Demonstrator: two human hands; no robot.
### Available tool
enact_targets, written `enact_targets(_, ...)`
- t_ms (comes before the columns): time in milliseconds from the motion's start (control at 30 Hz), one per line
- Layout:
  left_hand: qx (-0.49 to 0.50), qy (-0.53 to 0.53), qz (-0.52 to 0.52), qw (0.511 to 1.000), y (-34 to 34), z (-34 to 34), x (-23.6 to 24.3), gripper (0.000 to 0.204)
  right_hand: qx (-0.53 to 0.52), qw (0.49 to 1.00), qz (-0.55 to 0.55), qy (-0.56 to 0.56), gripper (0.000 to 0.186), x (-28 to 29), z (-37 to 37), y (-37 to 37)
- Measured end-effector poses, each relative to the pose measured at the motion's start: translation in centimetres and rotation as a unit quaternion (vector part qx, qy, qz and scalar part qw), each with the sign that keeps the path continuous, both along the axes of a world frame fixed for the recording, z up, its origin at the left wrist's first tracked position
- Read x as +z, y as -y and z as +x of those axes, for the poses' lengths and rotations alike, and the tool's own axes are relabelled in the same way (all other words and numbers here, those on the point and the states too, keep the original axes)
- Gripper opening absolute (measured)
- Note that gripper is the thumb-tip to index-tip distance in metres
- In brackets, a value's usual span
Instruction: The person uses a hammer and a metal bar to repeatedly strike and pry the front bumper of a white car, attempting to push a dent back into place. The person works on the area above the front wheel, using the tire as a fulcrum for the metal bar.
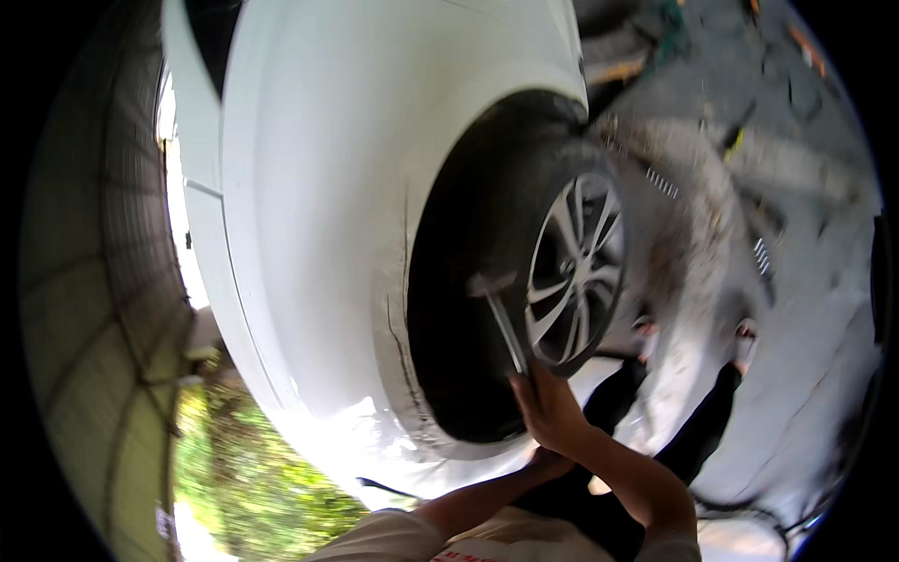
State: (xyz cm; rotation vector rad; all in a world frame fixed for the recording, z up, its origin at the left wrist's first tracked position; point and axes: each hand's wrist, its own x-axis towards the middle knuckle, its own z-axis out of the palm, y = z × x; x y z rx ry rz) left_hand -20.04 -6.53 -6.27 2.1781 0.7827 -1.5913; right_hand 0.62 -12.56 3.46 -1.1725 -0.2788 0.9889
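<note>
Gritty concrete floor (805, 309) below; my right hand (548, 407) grips the hammer (501, 318) against the tyre (478, 281). I'd strike squarely, clear of the alloy rim (576, 267).

Thin metal tool (499, 318) with a flat crosswise head, blurred, slanting up and left from the grip at its lower end, head lying against the black tyre (478, 281), just beside the silver spoked wheel (576, 267)

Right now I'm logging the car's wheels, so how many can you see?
1: the wheel with silver spokes sits in the white car's arch, above the right hand. Others may be hidden.
</note>
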Motion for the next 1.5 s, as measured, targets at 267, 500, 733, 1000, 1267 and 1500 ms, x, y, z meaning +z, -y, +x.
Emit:
enact_targets(267, 0.283, 0.112, 0.104, 0.947, 7.7, 0.9, -0.4, 0.056, 0.122, 0.928, -0.211, 0.281, 0.020, -14.6, 6.5, 18.4)
enact_targets(500, 0.265, 0.454, 0.329, 0.785, 8.0, 5.9, 5.8, 0.021, 0.255, 0.766, -0.271, 0.524, 0.018, -3.5, 19.9, 23.4)
enact_targets(733, 0.217, 0.586, 0.497, 0.602, -0.3, 9.7, -0.4, 0.027, 0.259, 0.532, -0.099, 0.800, 0.025, -2.1, 29.7, 10.4)
enact_targets(1000, 0.118, 0.615, 0.661, 0.415, -3.8, 15.5, -7.0, 0.023, 0.046, 0.427, 0.069, 0.900, 0.022, -4.4, 28.0, -1.6)
enact_targets(1267, 0.086, 0.594, 0.699, 0.389, -5.0, 15.2, -8.0, 0.036, 0.188, 0.495, -0.048, 0.847, 0.022, -2.5, 27.1, -1.5)
enact_targets(1500, 0.089, 0.582, 0.689, 0.422, -4.5, 14.4, -7.8, 0.035, 0.308, 0.599, 0.044, 0.738, 0.022, 0.4, 24.5, -2.9)
